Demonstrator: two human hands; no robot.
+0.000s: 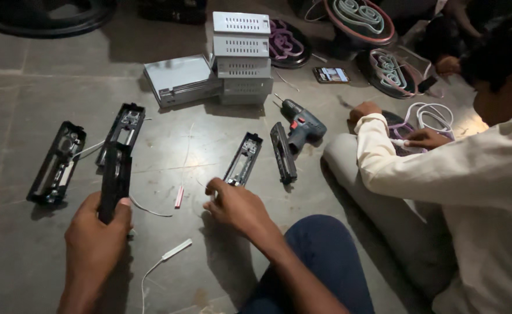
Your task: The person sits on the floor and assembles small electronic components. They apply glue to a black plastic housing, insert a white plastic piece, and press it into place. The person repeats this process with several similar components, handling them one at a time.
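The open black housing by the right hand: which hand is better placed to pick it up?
Probably the right hand: its fingertips already touch the near end of the open black housing. The left hand is busy gripping a black cover.

The scene is dim and low in contrast, with a muted grey cast over the floor (46, 104). The brightest patch falls on the stack of pale metal boxes (241, 52) and the floor just in front of it. Light seems to come from above and beyond the boxes: soft shadows spread toward the camera under the hands and the black parts. Corners beyond the boxes sink into near black. Focus is slightly soft throughout, with fine grain; straight lines bend mildly at the edges.
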